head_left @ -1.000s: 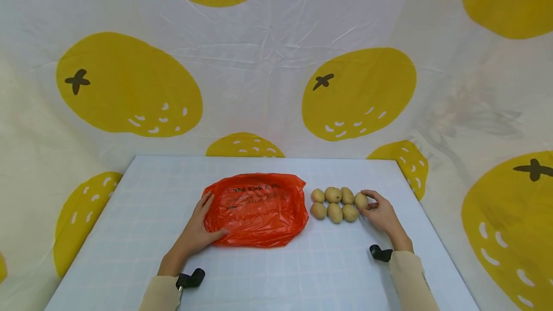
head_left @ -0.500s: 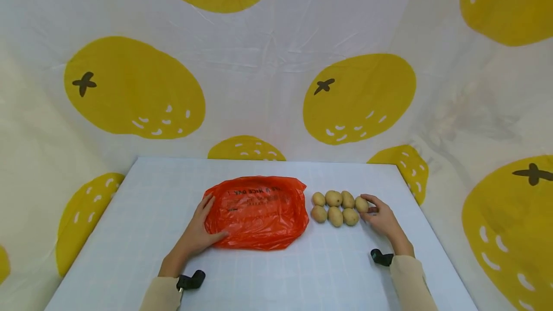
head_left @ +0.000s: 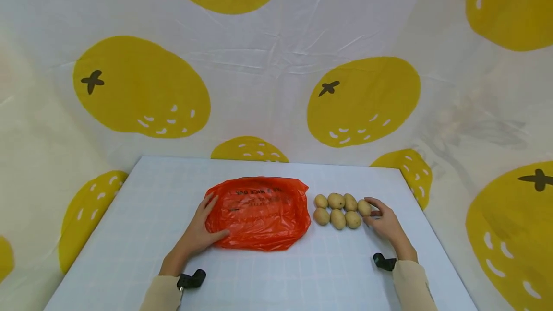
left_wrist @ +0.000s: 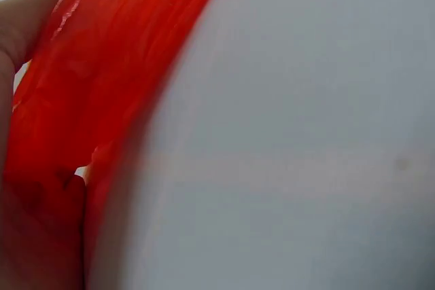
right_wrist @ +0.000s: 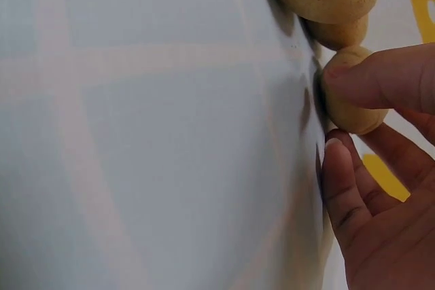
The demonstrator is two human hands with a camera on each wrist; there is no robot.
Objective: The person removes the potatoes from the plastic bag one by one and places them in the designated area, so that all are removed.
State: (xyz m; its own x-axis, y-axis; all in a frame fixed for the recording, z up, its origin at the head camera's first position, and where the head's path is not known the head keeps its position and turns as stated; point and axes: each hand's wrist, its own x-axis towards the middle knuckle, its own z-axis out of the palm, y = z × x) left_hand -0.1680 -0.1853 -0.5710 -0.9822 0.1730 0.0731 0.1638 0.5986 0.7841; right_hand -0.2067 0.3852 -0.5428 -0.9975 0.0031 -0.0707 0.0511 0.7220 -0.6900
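A red plastic bag (head_left: 259, 215) with dark print lies spread on the table. At its left edge my left hand (head_left: 199, 228) rests on the plastic, thumb and fingers spread wide apart. In the left wrist view, red film (left_wrist: 102, 66) lies against that hand, and part of the hand shows dark through it. Several potatoes stand in two rows right of the bag. My right hand (head_left: 385, 223) holds the rightmost potato (head_left: 365, 207) of the far row between thumb and fingers. The right wrist view shows the thumb pressed on this potato (right_wrist: 353, 103), low by the tabletop.
A pale checked cloth covers the table (head_left: 276, 282). Behind and beside it hangs a white curtain (head_left: 259, 80) printed with big yellow fruit. The front-row potatoes (head_left: 338, 219) lie near the right hand. A black wrist camera (head_left: 192, 279) sits on the left wrist.
The head view has shifted slightly. Both hands, the bag and the potatoes keep their places relative to one another.
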